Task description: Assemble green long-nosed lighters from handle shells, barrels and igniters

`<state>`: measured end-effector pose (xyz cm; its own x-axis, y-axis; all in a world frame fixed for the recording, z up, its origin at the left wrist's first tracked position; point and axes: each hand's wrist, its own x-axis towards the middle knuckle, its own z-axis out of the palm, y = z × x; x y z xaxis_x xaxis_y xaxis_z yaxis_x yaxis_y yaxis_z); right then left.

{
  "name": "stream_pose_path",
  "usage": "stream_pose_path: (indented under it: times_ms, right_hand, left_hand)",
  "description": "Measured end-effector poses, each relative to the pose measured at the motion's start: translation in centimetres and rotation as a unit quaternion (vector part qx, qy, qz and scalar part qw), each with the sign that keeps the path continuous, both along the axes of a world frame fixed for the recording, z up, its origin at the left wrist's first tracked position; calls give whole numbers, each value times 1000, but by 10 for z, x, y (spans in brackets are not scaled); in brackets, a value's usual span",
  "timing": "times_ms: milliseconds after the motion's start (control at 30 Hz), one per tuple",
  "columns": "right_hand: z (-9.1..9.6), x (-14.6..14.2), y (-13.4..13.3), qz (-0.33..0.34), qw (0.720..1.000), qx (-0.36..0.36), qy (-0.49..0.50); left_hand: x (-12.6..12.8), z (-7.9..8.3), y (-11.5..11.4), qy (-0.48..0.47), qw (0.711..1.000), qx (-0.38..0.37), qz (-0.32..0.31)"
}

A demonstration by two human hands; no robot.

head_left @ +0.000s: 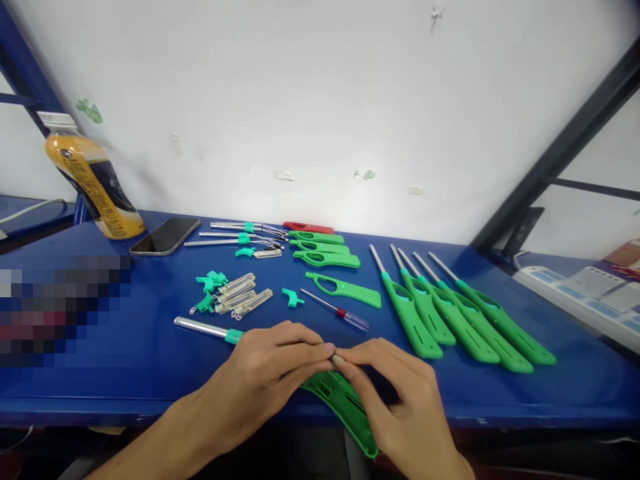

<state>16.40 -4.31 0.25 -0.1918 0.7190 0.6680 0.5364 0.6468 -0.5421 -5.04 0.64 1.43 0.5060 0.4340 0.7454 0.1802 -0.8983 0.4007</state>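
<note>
At the table's front edge, my left hand and my right hand meet fingertip to fingertip. Both pinch a small pale part, too covered to identify. Under them lies an open green lighter shell with its inside facing up; my left hand hides its upper part. A silver lighter tube with a teal collar sticks out left of my left hand. Just beyond the hands are a screwdriver with a clear handle, a teal trigger and a green shell half.
Several green lighters lie at right. Clear fuel tanks and teal triggers are piled left of centre. Tubes with wires and shell halves lie near the wall. A phone and a yellow bottle stand at left.
</note>
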Motion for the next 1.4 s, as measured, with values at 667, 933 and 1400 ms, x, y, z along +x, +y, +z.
stream_pose_path:
  times_ms: [667,933,1400]
  right_hand:
    - [-6,1,3,-29,999,41,-14]
    - [-14,3,-2,-43,992,80,-86]
    - [-8,3,-6,-18,993,42,-108]
  left_hand:
    - [3,9,-4,5,991,-126,47]
    - [3,2,-2,-40,993,-98,53]
    - [4,6,-5,-45,992,-95,63]
